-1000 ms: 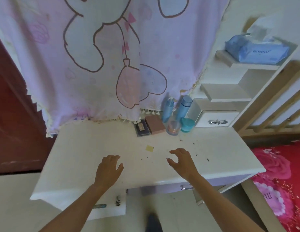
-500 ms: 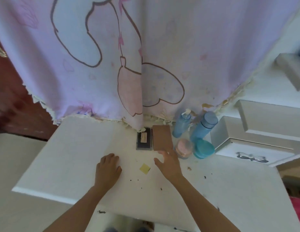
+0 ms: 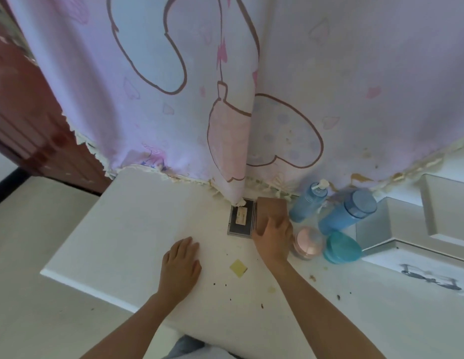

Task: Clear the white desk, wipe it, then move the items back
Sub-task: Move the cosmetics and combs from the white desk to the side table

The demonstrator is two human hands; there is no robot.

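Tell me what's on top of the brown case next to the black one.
The right hand lies over the near end of the brown case; its far end is bare. Whether the hand grips it, and anything beneath the hand, is hidden.

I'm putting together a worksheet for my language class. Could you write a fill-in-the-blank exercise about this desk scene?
1. The right hand grips the brown case, while the left hand lies ___ on the desk.
2. The paper scrap between the hands is ___.
3. ___ blue bottles stand behind the pink jar.
4. The black case lies directly ___ of the brown case.
Missing words: flat, yellow, two, left.
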